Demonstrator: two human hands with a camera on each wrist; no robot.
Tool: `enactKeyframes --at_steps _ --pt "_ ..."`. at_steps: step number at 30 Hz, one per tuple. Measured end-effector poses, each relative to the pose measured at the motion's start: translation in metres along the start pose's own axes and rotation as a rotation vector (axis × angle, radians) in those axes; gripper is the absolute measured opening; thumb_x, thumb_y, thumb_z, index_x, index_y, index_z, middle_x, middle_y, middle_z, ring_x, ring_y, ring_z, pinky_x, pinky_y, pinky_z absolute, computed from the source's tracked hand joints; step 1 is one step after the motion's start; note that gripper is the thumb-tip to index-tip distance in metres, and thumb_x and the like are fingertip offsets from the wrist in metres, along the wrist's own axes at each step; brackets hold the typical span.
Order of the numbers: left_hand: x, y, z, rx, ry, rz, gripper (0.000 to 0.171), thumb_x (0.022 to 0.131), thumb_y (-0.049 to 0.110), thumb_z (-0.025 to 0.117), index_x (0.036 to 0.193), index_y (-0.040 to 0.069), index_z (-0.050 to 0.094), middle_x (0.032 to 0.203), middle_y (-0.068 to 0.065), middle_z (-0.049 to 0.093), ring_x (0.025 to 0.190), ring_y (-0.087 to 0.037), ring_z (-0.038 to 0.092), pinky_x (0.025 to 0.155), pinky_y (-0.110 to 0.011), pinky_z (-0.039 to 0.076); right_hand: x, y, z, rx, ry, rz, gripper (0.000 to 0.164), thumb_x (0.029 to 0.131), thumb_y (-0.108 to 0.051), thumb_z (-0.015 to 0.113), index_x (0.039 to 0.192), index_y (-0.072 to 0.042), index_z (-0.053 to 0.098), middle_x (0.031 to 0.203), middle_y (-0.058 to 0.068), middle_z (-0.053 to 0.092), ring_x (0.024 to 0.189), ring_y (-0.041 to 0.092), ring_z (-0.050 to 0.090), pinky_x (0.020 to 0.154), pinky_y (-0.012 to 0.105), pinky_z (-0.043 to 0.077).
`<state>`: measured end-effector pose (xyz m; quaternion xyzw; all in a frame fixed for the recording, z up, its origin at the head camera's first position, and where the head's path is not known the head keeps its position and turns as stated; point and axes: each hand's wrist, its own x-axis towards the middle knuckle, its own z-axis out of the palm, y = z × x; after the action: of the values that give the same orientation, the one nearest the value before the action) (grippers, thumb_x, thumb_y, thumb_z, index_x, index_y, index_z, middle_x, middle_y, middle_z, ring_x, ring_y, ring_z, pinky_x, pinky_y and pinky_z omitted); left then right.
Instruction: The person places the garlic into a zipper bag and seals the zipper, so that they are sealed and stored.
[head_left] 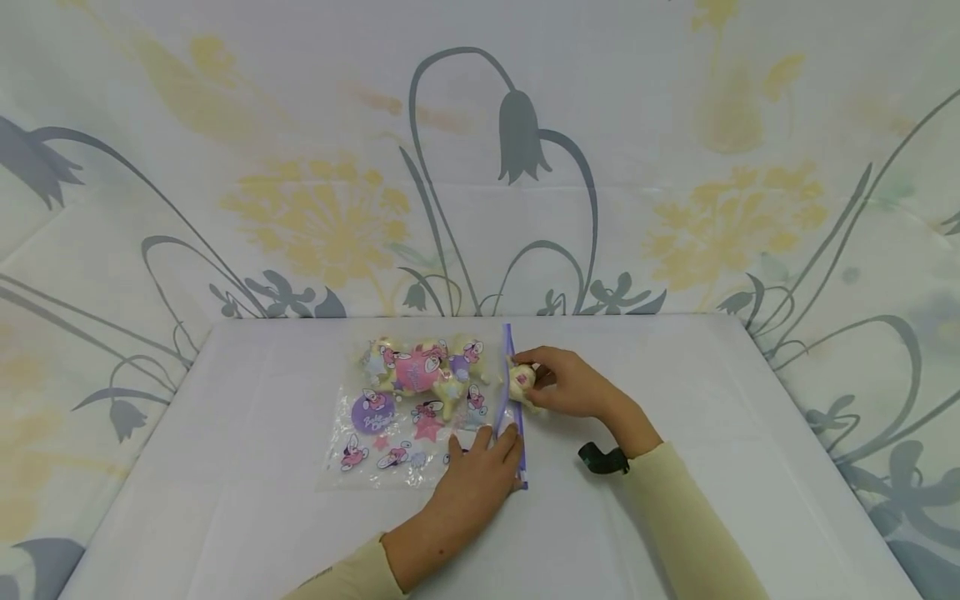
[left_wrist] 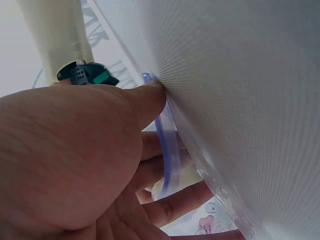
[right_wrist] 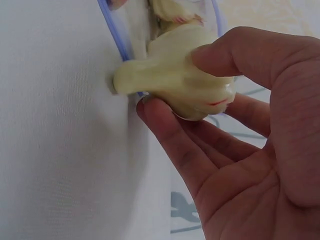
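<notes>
A clear zip bag (head_left: pixel 408 462) printed with pink and purple cartoon characters lies flat, its purple zip edge (head_left: pixel 523 454) facing right. Several pale yellow figurines (head_left: pixel 447 387) show through its upper part. My right hand (head_left: pixel 566 383) grips another pale yellow figurine (head_left: pixel 521 379) at the bag's mouth. Seen from the right wrist, thumb and fingers hold this smooth figurine (right_wrist: pixel 175 70) from opposite sides, beside the purple strip. My left hand (head_left: pixel 480 475) rests on the bag's lower right part with spread fingers, the thumb at the lower end of the zip strip (left_wrist: pixel 167 155).
The bag lies on a white-covered table (head_left: pixel 247 533). Behind it hangs a pale cloth (head_left: pixel 465 250) with grey and yellow flower prints. A dark device (head_left: pixel 603 458) is strapped at the right wrist, close above the table.
</notes>
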<state>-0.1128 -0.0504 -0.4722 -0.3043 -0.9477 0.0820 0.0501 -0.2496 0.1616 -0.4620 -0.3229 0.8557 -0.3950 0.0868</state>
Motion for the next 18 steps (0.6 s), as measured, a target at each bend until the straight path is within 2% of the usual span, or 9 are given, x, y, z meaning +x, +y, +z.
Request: enactKeyframes --at_steps 6,11,18 --pt "0.0 0.0 -0.002 0.0 -0.017 -0.004 0.06 0.101 0.055 0.063 0.148 0.018 0.063 0.152 0.002 0.057 0.13 -0.024 0.055 0.089 -0.059 0.061 0.002 -0.001 0.004 -0.008 -0.005 -0.024 0.039 0.095 -0.004 0.076 0.133 0.002 0.068 0.125 0.015 0.071 0.099 0.021 0.074 0.088 0.038 0.063" --pt "0.0 0.0 -0.002 0.001 -0.014 0.0 0.061 0.101 0.056 0.062 0.149 0.018 0.063 0.152 0.003 0.057 0.13 -0.024 0.055 0.089 -0.059 0.061 0.006 0.002 0.01 0.013 0.005 -0.031 0.037 0.093 -0.004 0.08 0.128 0.004 0.071 0.116 0.012 0.064 0.096 0.02 0.072 0.088 0.034 0.063" --pt "0.0 0.0 0.0 0.014 0.022 0.002 0.06 0.101 0.056 0.062 0.147 0.018 0.064 0.149 0.002 0.058 0.129 -0.023 0.055 0.089 -0.059 0.061 0.009 0.004 0.015 0.029 0.005 -0.047 0.034 0.093 -0.007 0.082 0.123 0.003 0.07 0.114 0.012 0.072 0.097 0.02 0.074 0.084 0.032 0.063"
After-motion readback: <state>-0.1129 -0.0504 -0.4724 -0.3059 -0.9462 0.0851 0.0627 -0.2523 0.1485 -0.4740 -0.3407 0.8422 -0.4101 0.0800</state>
